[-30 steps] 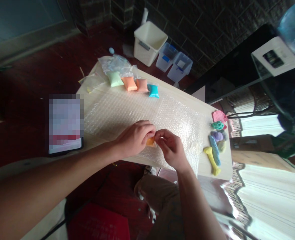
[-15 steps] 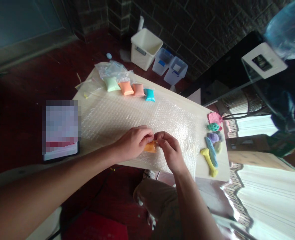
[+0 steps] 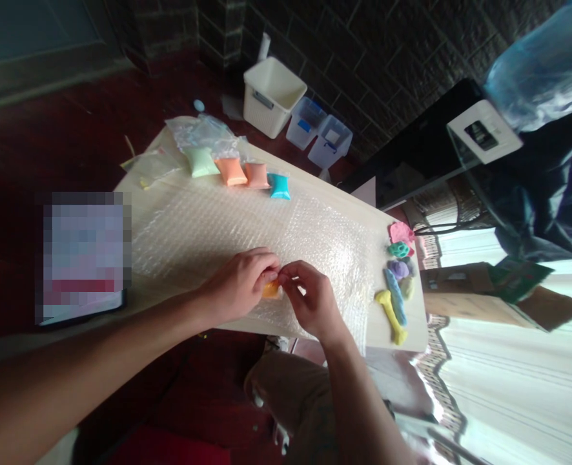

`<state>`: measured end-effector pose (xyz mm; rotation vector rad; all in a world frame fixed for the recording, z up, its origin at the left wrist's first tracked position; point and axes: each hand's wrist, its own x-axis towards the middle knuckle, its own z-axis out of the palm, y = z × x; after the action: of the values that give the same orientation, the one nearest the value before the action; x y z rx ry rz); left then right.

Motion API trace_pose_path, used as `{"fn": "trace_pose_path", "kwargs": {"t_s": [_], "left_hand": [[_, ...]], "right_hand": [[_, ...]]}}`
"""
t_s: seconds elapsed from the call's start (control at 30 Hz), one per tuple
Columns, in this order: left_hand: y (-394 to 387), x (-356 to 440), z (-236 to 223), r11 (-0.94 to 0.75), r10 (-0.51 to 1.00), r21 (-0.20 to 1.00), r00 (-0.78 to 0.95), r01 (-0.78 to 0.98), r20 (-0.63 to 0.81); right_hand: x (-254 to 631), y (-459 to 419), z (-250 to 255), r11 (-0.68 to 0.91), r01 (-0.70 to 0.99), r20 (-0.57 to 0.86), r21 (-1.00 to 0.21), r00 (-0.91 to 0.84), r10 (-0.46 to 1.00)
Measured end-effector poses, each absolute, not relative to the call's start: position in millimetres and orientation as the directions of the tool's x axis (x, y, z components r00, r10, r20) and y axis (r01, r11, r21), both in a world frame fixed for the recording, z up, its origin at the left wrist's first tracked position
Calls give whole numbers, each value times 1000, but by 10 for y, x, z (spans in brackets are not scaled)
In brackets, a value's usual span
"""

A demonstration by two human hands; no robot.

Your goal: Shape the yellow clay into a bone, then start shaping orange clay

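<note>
Both my hands meet over a small clear packet of orange modelling clay (image 3: 271, 290) near the table's front edge. My left hand (image 3: 241, 284) pinches its upper edge from the left. From the right, my right hand (image 3: 310, 294) pinches the packet's edge close beside the left fingertips. The fingers hide much of the packet's top. Beneath lies a sheet of bubble wrap (image 3: 208, 232). Farther back sit packets in a row: pale green (image 3: 201, 162), orange (image 3: 231, 172), salmon (image 3: 257, 175) and blue (image 3: 279, 186).
Shaped clay pieces lie at the table's right end, among them a yellow bone shape (image 3: 391, 316), a blue strip (image 3: 395, 296) and a pink piece (image 3: 401, 233). A blurred-out screen (image 3: 85, 258) stands left. Bins (image 3: 271, 103) and a cardboard box (image 3: 474, 300) surround the table.
The view has shifted, so the table and things sit further left. My right hand has drawn slightly outward, its fingers still pinched at the packet's edge.
</note>
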<state>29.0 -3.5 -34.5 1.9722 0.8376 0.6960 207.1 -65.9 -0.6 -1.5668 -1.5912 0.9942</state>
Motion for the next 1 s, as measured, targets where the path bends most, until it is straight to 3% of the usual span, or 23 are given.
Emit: {"fn": "trace_pose_path", "kwargs": {"t_s": [0.13, 0.3, 0.43, 0.53, 0.63, 1.0], "left_hand": [[-23, 294, -337, -387, 772, 873, 622, 295, 132], [22, 332, -337, -258, 806, 939, 587, 225, 81], [73, 346, -353, 27, 841, 998, 538, 64, -57], [110, 341, -284, 280, 815, 956, 548, -86, -189], [124, 341, -224, 405, 784, 904, 560, -133, -269], [70, 356, -359, 162, 825, 982, 559, -95, -82]], "right_hand": [[2093, -660, -22, -35, 483, -61, -875, -38, 997], [2150, -662, -76, -136, 179, -111, -974, 145, 983], [2181, -630, -110, -136, 24, -121, -990, 323, 939], [2204, -603, -129, -110, -17, -107, -994, 424, 900], [2220, -581, -138, -91, -79, -118, -993, 501, 857], [2212, -546, -124, -117, -269, -250, -956, 539, 804]]}}
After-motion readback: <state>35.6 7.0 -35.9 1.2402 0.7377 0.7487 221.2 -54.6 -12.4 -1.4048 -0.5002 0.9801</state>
